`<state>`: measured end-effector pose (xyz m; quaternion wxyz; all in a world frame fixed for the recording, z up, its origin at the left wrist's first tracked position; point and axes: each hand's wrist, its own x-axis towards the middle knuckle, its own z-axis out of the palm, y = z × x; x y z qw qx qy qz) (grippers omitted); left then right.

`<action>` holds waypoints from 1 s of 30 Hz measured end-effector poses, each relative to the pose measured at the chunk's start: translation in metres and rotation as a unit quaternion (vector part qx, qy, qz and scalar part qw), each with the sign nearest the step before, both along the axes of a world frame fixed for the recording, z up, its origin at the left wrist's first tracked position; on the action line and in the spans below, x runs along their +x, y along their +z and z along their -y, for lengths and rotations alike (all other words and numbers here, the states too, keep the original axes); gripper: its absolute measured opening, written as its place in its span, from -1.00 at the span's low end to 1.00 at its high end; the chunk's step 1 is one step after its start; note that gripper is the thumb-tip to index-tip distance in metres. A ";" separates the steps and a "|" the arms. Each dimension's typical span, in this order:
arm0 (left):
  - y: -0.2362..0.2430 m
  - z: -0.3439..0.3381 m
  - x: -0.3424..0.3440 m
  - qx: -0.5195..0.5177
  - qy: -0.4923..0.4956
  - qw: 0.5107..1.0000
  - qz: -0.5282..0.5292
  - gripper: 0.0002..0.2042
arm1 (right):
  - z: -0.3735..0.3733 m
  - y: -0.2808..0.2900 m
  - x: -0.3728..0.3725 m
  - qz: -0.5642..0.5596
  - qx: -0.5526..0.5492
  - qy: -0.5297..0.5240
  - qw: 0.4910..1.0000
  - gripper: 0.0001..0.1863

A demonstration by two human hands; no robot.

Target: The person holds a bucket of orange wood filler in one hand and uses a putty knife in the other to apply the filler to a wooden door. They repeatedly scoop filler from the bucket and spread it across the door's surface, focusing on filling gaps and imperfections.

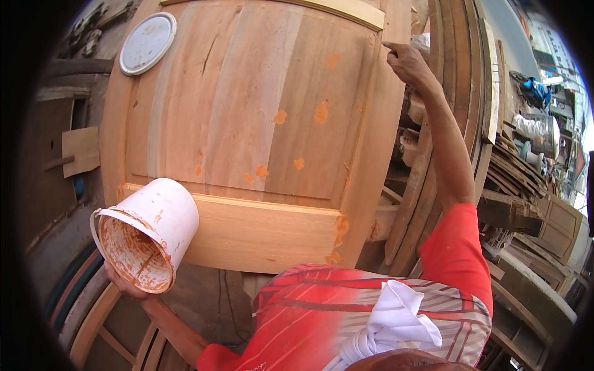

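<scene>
My left hand (127, 284) is closed around the lower side of a white plastic bucket (167, 210). The bucket is tipped on its side, its mouth toward me, and orange-brown wood filler coats its inside. Its near end rests over the corner of a wooden door panel (247, 93). At the far right edge of the door is my right hand (408, 63), fingers curled and a thin tip pointing left at the frame joint. Whatever is in those fingers is too small to make out. Orange filler patches (321, 112) dot the door's boards and its near right corner (341, 230).
A white round lid (148, 43) lies on the door's far left corner. Long timber planks (455, 80) are stacked along the right side. Farther right are scrap wood strips (513, 167) and a clear container (537, 133). Wooden frames (93, 328) lean at the lower left.
</scene>
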<state>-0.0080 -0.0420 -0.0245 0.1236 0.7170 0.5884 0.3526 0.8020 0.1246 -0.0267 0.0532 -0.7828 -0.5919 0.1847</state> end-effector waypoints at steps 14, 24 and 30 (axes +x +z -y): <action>0.001 -0.003 0.011 -0.083 0.029 0.976 0.201 0.00 | -0.023 -0.003 -0.004 -0.040 -0.025 -0.050 0.998 -0.53; 0.014 0.008 0.008 0.032 0.001 0.988 -0.154 -0.18 | -0.061 0.013 -0.012 0.030 -0.248 -0.005 0.968 -0.77; 0.019 0.009 0.009 0.007 -0.006 0.992 -0.126 -0.30 | -0.088 -0.022 0.016 0.130 -0.232 0.203 0.942 -0.91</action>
